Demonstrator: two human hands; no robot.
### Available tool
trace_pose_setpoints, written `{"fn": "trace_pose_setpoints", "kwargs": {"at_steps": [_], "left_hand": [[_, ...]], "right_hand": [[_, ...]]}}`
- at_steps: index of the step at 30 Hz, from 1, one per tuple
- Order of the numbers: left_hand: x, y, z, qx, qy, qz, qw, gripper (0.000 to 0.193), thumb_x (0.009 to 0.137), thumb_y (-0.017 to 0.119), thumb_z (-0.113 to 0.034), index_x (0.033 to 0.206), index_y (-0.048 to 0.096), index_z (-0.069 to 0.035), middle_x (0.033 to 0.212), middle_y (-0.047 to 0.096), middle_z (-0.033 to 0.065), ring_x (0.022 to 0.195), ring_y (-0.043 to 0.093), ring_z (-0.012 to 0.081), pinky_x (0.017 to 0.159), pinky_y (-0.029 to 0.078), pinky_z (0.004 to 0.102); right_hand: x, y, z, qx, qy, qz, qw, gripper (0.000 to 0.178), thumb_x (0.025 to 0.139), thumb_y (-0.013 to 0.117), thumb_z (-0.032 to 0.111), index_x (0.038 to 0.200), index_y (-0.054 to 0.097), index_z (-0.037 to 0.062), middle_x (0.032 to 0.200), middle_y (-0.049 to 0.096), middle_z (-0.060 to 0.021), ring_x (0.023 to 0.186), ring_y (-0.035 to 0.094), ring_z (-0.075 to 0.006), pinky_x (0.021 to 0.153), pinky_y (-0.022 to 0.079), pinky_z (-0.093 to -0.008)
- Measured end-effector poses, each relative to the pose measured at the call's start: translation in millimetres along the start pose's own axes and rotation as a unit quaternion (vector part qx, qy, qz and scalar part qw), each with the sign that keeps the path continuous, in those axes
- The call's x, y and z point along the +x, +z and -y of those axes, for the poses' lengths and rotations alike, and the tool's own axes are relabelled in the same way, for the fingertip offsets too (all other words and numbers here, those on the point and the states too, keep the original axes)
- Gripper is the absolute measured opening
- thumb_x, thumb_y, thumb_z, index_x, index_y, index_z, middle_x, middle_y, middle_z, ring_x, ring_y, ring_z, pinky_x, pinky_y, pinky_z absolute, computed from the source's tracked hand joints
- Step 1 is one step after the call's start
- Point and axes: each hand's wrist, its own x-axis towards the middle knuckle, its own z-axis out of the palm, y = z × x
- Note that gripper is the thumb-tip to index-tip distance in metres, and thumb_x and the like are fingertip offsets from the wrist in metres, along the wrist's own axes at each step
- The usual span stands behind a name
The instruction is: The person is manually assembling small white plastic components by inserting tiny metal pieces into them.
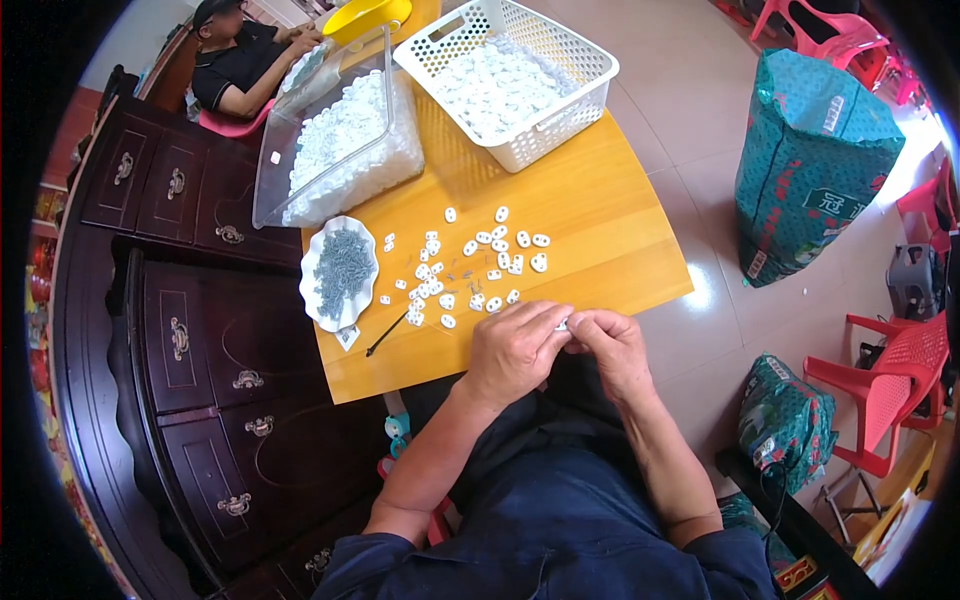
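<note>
The fingertips of the left hand [517,345] and right hand [612,345] meet, pinching a small white plastic piece [562,324] between them, just above the near edge of the yellow-brown wooden table [610,225]; the fingers cover most of it. Beyond lie scattered white two-holed oval pieces [539,262]. To their left, a white scalloped plate [308,268] holds a heap of small grey metal parts [342,272]. Farther back, a clear plastic bin [270,190] and a white perforated plastic basket [560,130] both contain many white pieces. On the floor at right, a tall teal woven bag [800,180] bears red and white printed characters.
</note>
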Motion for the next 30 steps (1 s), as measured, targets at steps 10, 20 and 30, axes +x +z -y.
{"fn": "trace_pose_setpoints", "kwargs": {"at_steps": [10,20,30], "left_hand": [[7,-3,-6,-0.057,-0.064,-0.014,0.996,0.025,0.08,0.08,-0.009,0.103,0.072,-0.005,0.095,0.072,0.0095,0.084,0.071,0.0298,0.071,0.058,0.0379],[7,8,-4,0.048,-0.083,0.078,0.992,0.015,0.087,0.073,-0.012,0.102,0.073,-0.008,0.083,0.067,0.0128,0.076,0.068,0.0313,0.066,0.056,0.0398],[32,2,17,0.109,-0.1,0.003,0.989,0.036,0.084,0.077,-0.014,0.117,0.069,-0.005,0.103,0.069,0.0127,0.095,0.068,0.0346,0.079,0.055,0.0434]], "right_hand": [[3,-1,3,-0.044,-0.056,-0.02,0.997,0.02,0.099,0.068,0.015,0.092,0.075,-0.002,0.075,0.066,0.0021,0.072,0.057,-0.0049,0.068,0.047,-0.022],[3,-6,16,0.017,-0.234,-0.154,0.96,0.021,0.104,0.057,0.007,0.124,0.058,0.0014,0.118,0.068,-0.0099,0.091,0.067,-0.014,0.084,0.054,-0.0275],[2,0,12,0.007,-0.17,-0.087,0.982,0.017,0.104,0.058,0.007,0.12,0.061,-0.0003,0.11,0.069,-0.0079,0.09,0.065,-0.0117,0.084,0.054,-0.0259]]}}
